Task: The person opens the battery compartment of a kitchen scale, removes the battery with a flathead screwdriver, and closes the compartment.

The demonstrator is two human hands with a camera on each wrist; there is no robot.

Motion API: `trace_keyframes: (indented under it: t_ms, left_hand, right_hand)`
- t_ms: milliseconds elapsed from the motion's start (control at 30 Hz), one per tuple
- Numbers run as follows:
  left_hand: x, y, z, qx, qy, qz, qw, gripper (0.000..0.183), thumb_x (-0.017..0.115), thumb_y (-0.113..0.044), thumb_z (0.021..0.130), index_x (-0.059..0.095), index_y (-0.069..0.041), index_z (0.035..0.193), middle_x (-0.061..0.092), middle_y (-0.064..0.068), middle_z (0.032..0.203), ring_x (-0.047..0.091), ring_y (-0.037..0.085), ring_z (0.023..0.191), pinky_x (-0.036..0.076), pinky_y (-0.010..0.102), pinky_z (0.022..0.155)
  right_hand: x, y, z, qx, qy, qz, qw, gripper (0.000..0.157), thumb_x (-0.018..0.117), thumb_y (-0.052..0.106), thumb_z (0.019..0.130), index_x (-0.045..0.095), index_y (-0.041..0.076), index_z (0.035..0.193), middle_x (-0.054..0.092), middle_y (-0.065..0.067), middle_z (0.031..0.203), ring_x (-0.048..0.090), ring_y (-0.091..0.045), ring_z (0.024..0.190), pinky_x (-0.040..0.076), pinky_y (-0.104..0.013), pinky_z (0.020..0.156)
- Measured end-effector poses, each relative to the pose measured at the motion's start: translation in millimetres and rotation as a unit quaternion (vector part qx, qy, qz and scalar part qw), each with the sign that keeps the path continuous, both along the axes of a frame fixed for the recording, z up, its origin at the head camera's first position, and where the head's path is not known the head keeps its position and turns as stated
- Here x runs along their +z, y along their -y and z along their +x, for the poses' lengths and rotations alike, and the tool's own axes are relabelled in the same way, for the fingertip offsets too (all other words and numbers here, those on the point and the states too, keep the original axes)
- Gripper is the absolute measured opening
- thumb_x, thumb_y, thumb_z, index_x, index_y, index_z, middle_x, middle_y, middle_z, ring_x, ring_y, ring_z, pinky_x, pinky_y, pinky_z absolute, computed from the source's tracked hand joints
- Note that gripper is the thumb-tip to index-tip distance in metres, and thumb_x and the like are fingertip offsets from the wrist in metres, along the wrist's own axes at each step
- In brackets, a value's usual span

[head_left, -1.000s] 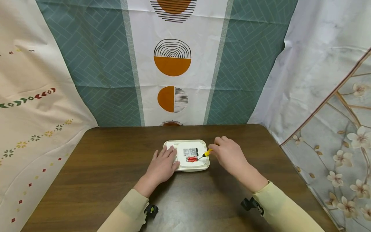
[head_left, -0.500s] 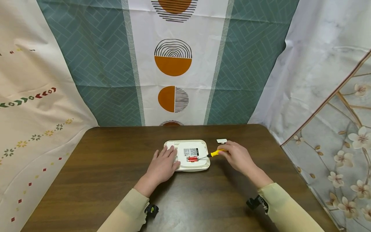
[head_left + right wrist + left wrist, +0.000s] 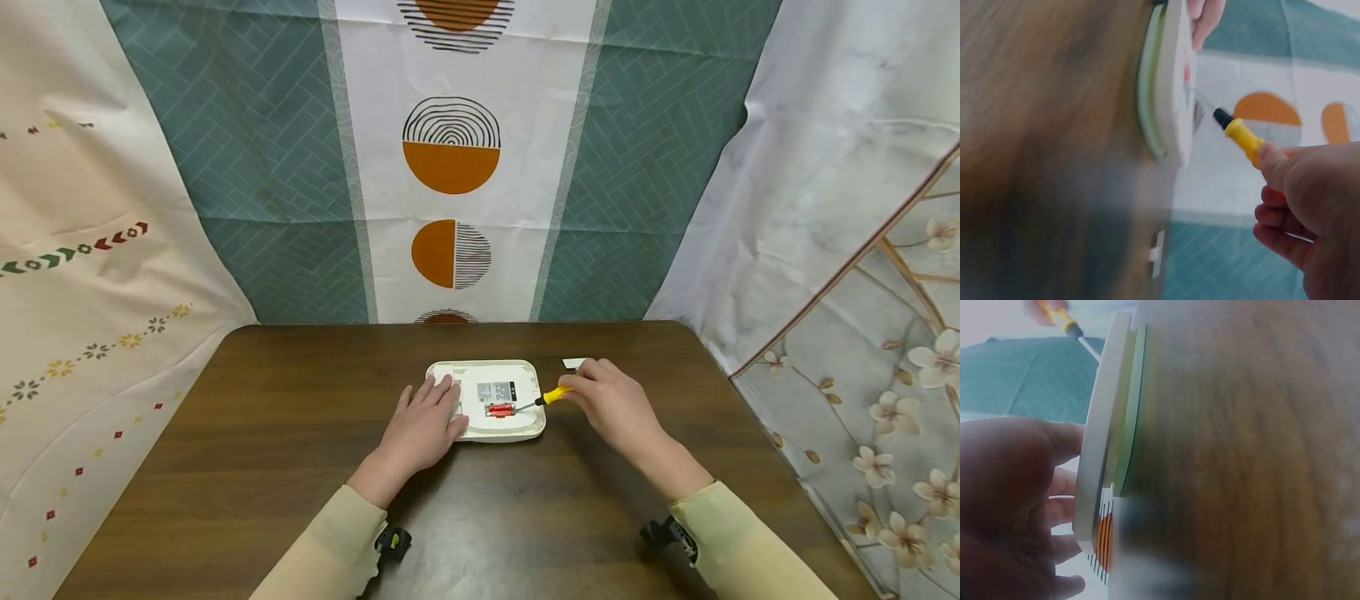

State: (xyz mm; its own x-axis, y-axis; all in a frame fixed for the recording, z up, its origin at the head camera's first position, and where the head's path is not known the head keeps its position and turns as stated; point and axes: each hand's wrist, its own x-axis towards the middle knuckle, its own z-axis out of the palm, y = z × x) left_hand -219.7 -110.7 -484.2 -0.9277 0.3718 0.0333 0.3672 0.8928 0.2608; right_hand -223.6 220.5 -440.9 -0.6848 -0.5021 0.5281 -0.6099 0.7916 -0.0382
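The left hand (image 3: pixel 422 423), fingers a bit spread, rests on a white box (image 3: pixel 521 426) on the table (image 3: pixel 285 433). A red battery (image 3: pixel 500 410) sits in the box. A yellow screwdriver (image 3: pixel 553 395) points at its right end, pinched by the right hand (image 3: pixel 611 407).

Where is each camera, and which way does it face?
Head: on the head, looking forward and down at the white rounded plastic device; left hand and right hand show.
Left wrist: on that wrist, looking along the device's side; left hand shows.
Right wrist: likewise, from the right; the right hand pinches a yellow-handled screwdriver.
The wrist views share device, screwdriver and both hands.
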Motion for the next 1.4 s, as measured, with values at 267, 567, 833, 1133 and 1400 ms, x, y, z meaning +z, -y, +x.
trace_keyframes:
  t_ms: [267, 567, 833, 1133, 1400]
  left_hand:
    - [-0.5, 0.8, 0.2, -0.004, -0.007, 0.003, 1.0000, 0.065, 0.058, -0.043, 0.116, 0.046, -0.006, 0.168, 0.036, 0.014, 0.177, 0.025, 0.041, 0.166, 0.019, 0.068, 0.130]
    - [2.1, 1.0, 0.8, 0.000, 0.003, 0.009, 1.0000, 0.066, 0.058, -0.042, 0.116, 0.046, -0.005, 0.168, 0.035, 0.015, 0.177, 0.023, 0.042, 0.166, 0.018, 0.066, 0.131]
    - [3.3, 1.0, 0.6, -0.001, 0.005, 0.011, 0.9999, 0.065, 0.057, -0.042, 0.116, 0.046, -0.005, 0.168, 0.035, 0.014, 0.177, 0.023, 0.041, 0.166, 0.018, 0.066, 0.131]
    - [3.8, 1.0, 0.5, -0.001, 0.003, 0.009, 1.0000, 0.065, 0.057, -0.043, 0.116, 0.046, -0.005, 0.168, 0.036, 0.015, 0.177, 0.024, 0.041, 0.166, 0.018, 0.067, 0.131]
    - [2.9, 1.7, 0.4, -0.001, 0.003, 0.010, 0.9999, 0.065, 0.057, -0.043, 0.116, 0.047, -0.005, 0.168, 0.036, 0.015, 0.177, 0.024, 0.041, 0.166, 0.018, 0.067, 0.131]
  right_hand:
    - [12.7, 15.2, 4.5, 0.027, -0.040, 0.041, 0.998, 0.030, 0.100, 0.007, 0.080, 0.084, 0.011, 0.106, 0.061, -0.003, 0.090, 0.061, -0.024, 0.086, 0.059, -0.034, 0.068]
    - [-5.9, -7.3, -3.2, -0.015, 0.112, -0.045, 0.993, 0.010, 0.086, 0.012, 0.098, 0.084, 0.012, 0.108, 0.066, 0.004, 0.093, 0.056, -0.017, 0.080, 0.053, -0.039, 0.073]
    - [-15.8, -17.5, -7.6, -0.026, 0.163, -0.080, 0.983, 0.006, 0.081, 0.016, 0.102, 0.083, 0.016, 0.107, 0.063, 0.010, 0.088, 0.052, -0.011, 0.074, 0.047, -0.036, 0.069]
    - [-17.7, -18.6, -7.2, -0.032, 0.177, -0.088, 0.980, 0.008, 0.081, 0.016, 0.103, 0.083, 0.015, 0.110, 0.063, 0.009, 0.090, 0.052, -0.013, 0.076, 0.047, -0.037, 0.070]
    - [-9.8, -8.0, 2.0, -0.014, 0.070, -0.058, 0.996, 0.018, 0.092, 0.012, 0.091, 0.084, 0.015, 0.107, 0.065, 0.004, 0.094, 0.056, -0.019, 0.085, 0.054, -0.039, 0.071]
